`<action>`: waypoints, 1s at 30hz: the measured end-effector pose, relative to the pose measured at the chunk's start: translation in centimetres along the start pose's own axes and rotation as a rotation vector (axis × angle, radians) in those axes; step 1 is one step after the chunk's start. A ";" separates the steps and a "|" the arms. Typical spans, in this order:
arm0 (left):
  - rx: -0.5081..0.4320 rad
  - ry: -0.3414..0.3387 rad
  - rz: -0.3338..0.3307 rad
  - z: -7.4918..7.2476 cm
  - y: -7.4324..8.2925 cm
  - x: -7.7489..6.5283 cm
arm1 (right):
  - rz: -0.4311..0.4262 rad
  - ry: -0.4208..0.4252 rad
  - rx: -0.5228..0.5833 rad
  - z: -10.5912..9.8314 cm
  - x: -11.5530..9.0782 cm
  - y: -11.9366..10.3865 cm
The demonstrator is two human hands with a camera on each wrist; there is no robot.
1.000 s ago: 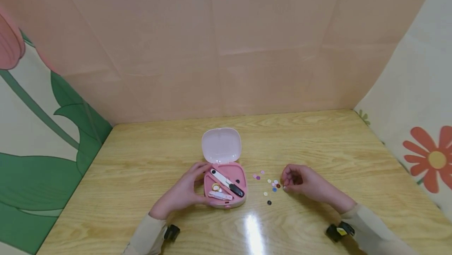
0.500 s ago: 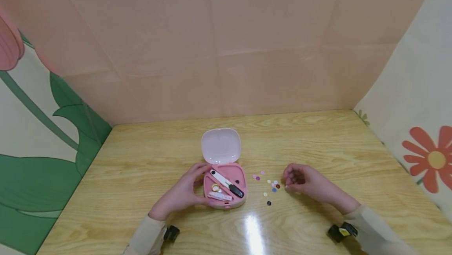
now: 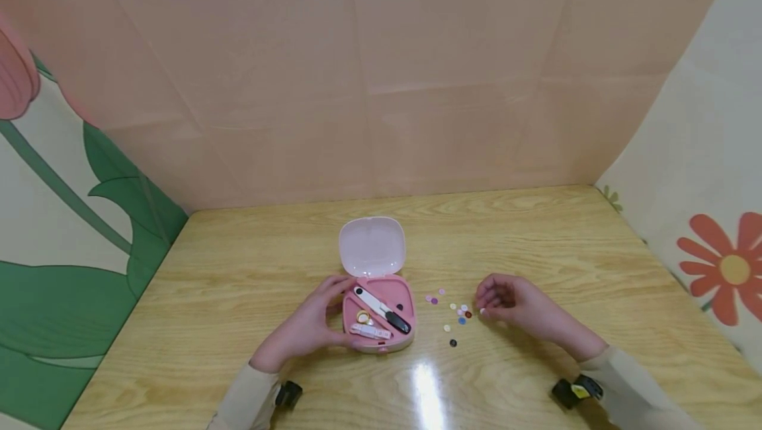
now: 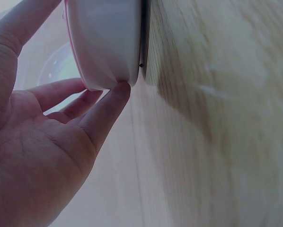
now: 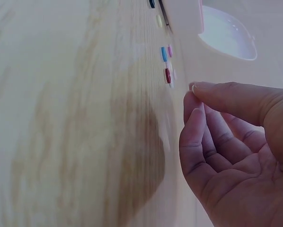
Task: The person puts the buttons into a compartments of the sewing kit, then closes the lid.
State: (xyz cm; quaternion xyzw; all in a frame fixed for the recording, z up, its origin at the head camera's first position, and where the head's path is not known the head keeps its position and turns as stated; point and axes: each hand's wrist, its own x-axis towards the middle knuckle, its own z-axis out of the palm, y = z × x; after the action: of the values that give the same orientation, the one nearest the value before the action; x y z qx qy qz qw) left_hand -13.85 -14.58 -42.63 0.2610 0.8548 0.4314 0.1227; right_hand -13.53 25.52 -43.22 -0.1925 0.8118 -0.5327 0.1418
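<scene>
A pink sewing box (image 3: pixel 407 291) stands open on the table, its pale lid (image 3: pixel 372 246) tipped back. Inside lie a pair of thread snips (image 3: pixel 395 319) with a black end, a gold ring-like item (image 3: pixel 363 317), a white-and-pink strip (image 3: pixel 370 331) and a dark button (image 3: pixel 400 307). My left hand (image 3: pixel 309 324) grips the box's left side, thumb at the front and fingers behind; the left wrist view shows fingertips against the white wall (image 4: pixel 106 38). Right of the loose buttons, my right hand (image 3: pixel 508 301) pinches a small pale button (image 5: pixel 192 87), mostly hidden by thumb and forefinger.
Several loose buttons lie between box and right hand, among them a black one (image 3: pixel 453 343), a blue one (image 3: pixel 462 321), a red one (image 3: pixel 468 315) and a purple one (image 3: pixel 434 301). A plain cloth backdrop (image 3: pixel 369 86) rises behind the wooden table (image 3: pixel 268 238).
My right hand shifts slightly right, then back left and a little up, fingers still pinched. The left hand stays on the box, and the loose buttons keep their places.
</scene>
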 end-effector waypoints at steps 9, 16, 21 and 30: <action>-0.006 0.007 0.025 0.0 0.1 -0.1 | 0.007 -0.003 0.031 0.1 0.2 -0.1; -0.036 -0.010 0.008 -0.1 0.3 -0.1 | 0.014 -0.003 0.044 0.2 0.3 -0.6; -0.049 -0.017 -0.001 -0.1 0.3 -0.1 | 0.032 0.009 0.053 0.2 0.5 -0.8; -0.006 0.009 0.011 0.1 -0.2 0.1 | 0.038 0.014 0.053 0.4 1.0 -1.0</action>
State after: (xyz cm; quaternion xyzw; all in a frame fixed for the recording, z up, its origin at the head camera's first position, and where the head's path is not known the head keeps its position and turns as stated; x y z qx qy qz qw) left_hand -13.95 -14.53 -42.81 0.2632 0.8526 0.4359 0.1174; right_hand -14.07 24.37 -42.46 -0.1695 0.8020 -0.5524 0.1512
